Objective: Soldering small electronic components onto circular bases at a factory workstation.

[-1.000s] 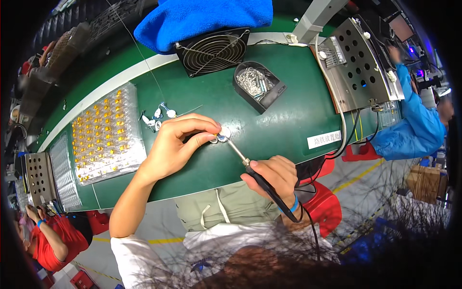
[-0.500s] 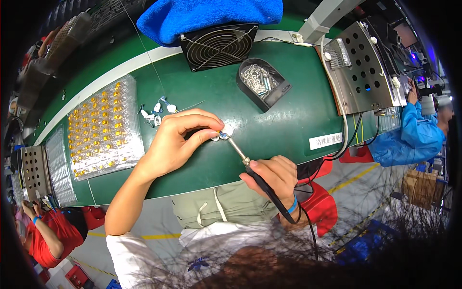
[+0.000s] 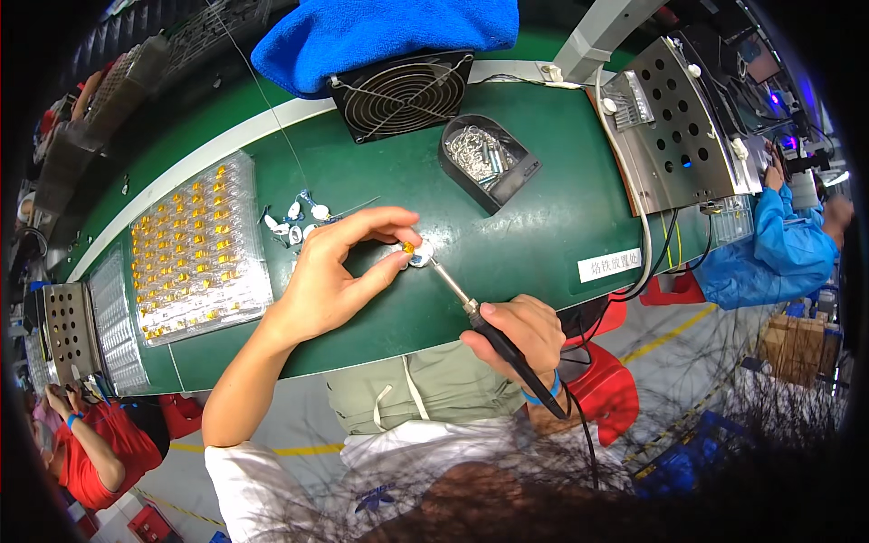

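My right hand [image 3: 520, 335] is wrapped round the black handle of a soldering iron [image 3: 507, 351]. Its metal tip reaches a small round white part [image 3: 421, 254] on the green bench. A small yellow-orange piece [image 3: 408, 247] sits at that part's left edge. Around it, my left hand [image 3: 330, 276] has its thumb and forefinger apart. The thumb tip lies close beside the yellow piece; whether they touch I cannot tell. Several white round parts with blue bits [image 3: 297, 222] lie beyond my left hand, with a thin wire strand beside them.
A clear tray of yellow pieces [image 3: 190, 244] lies at left. Ahead stand a black fan [image 3: 403, 100] under a blue towel [image 3: 389, 41] and a black bin [image 3: 516, 185] of small metal parts. A perforated metal box [image 3: 674, 127] and cables flank the right. Co-workers sit on both sides.
My left thumb and forefinger have spread apart, letting go of the small yellow piece, which now shows between them. The soldering iron's tip stays at the round white part.
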### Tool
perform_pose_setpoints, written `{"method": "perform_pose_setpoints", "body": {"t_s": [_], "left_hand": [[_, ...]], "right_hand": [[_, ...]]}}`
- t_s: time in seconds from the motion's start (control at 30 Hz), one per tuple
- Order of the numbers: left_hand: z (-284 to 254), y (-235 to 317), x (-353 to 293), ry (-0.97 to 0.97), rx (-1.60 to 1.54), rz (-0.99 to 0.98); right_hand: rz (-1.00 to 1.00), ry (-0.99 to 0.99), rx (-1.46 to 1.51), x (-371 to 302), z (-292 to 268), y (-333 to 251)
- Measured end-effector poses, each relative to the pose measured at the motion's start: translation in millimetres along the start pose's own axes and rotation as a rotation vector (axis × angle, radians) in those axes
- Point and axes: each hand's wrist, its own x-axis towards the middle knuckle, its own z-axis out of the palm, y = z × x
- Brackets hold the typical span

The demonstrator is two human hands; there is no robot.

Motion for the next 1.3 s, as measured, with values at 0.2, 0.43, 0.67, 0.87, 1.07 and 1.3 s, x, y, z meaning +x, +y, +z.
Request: {"method": "perform_pose_setpoints", "body": {"t_s": [0.2,0.43,0.67,0.87,1.07,1.3], "left_hand": [[5.9,-1.8,2.7,0.099,0.073,0.087],[7.6,-5.6,1.6,0.149,0.291,0.237],[7.9,-4.8,1.8,0.165,0.287,0.252],[9.0,-4.8,1.4,0.17,0.3,0.263],[8.0,-4.9,-0.1,0.131,0.314,0.251],[8.5,-5.2,0.8,0.148,0.313,0.287]], "right_hand": [[-0.003,-0.001,0.017,1.1,0.3,0.1],[-0.021,-0.048,0.013,-0.3,0.9,1.9],[-0.023,-0.036,-0.001,1.2,2.9,2.2],[-0.001,-0.093,-0.007,2.1,-0.6,-1.7],[0.004,-0.107,-0.021,1.4,0.2,-2.1],[-0.004,-0.053,-0.012,0.7,1.9,-1.2]]}}
